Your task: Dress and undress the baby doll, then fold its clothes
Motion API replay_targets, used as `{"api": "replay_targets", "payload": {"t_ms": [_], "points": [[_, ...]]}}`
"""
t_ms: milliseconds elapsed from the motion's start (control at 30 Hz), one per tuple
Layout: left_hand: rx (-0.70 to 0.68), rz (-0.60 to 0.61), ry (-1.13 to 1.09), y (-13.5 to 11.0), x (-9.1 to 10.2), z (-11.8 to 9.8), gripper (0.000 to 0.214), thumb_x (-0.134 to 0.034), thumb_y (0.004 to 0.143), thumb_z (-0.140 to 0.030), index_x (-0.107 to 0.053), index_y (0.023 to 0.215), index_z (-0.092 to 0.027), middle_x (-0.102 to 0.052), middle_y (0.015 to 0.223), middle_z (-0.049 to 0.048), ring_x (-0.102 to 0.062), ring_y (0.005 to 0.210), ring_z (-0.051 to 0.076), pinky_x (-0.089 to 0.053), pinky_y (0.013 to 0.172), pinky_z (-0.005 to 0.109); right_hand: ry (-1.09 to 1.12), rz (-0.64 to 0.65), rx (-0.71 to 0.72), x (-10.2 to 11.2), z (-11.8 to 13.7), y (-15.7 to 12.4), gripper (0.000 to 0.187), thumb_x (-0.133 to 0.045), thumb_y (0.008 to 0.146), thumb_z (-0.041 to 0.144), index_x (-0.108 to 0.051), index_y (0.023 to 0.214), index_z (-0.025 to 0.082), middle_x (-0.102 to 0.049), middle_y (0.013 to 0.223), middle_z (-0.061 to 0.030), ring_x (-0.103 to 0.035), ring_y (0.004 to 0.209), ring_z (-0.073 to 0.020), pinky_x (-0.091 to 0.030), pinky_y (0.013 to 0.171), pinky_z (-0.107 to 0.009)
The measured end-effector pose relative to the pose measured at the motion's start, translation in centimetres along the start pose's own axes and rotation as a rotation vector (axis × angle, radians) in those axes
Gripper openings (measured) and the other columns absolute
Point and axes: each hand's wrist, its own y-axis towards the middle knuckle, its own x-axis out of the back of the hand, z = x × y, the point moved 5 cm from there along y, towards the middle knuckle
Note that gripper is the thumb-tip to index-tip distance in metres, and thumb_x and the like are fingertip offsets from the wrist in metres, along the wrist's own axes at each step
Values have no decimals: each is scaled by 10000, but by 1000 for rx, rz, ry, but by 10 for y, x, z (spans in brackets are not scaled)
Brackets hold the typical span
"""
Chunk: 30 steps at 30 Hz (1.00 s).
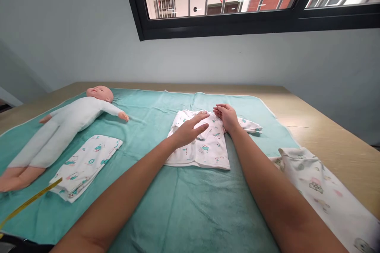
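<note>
A small white baby shirt (212, 152) with a green and pink print lies spread on the teal cloth (196, 201). One of its sleeves (251, 125) reaches out to the right. Over the upper middle of the shirt is my left hand (190, 129), its fingers stretched out and the thumb apart, holding nothing. My right hand (228, 118) is at the shirt's upper right, by the shoulder. Its fingers are loosely bent and slightly apart, with nothing visible in them. Whether either hand touches the fabric is hard to tell.
A baby doll (78, 116) in a white bodysuit lies at the left, with a folded printed garment (86, 164) beside it. A yellow strap (31, 199) crosses the lower left. Another printed white cloth (323, 189) lies right, over the wooden table (323, 126). Behind are a wall and a window (219, 25).
</note>
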Motion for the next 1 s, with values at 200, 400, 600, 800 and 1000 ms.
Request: {"api": "replay_targets", "payload": {"t_ms": [200,400,600,800,1000], "points": [[141,42,544,0,16,56,575,-264,1009,-454,-358,1514,-195,-210,1640,61,-92,1529,224,-114,1229,453,-230,56,64,-7,-7,0,54,-673,757,196,-665,810,205,-712,800,-20,-666,739,-143,-533,727,-267],[262,190,712,-6,15,78,670,-164,988,-569,-250,1555,-223,-100,1659,43,-34,1534,235,-107,1213,527,-513,99,172,-12,-8,-3,79,-620,768,246,-683,814,230,-712,820,0,-659,794,-179,-498,759,-302],[304,111,711,-6,15,81,681,-168,976,-590,-285,1545,-234,-142,1656,36,-78,1529,260,-113,1214,508,-820,-20,331,-3,11,-11,171,-491,843,221,-652,897,241,-697,977,-42,-611,964,-228,-452,907,-370],[255,92,696,-5,17,85,676,-215,960,-611,-345,1516,-249,-147,1656,36,-78,1527,275,-109,1209,529,-1154,45,332,-4,8,-8,194,-660,798,308,-663,981,243,-655,1216,-94,-515,1203,-295,-350,1056,-422],[259,59,644,-7,19,86,594,-243,978,-534,-411,1478,-261,-230,1638,24,-136,1518,273,-132,1211,509,-1422,-1,171,33,25,2,314,-693,753,510,-670,866,218,-654,1186,-140,-556,1154,-347,-373,998,-511]]}}
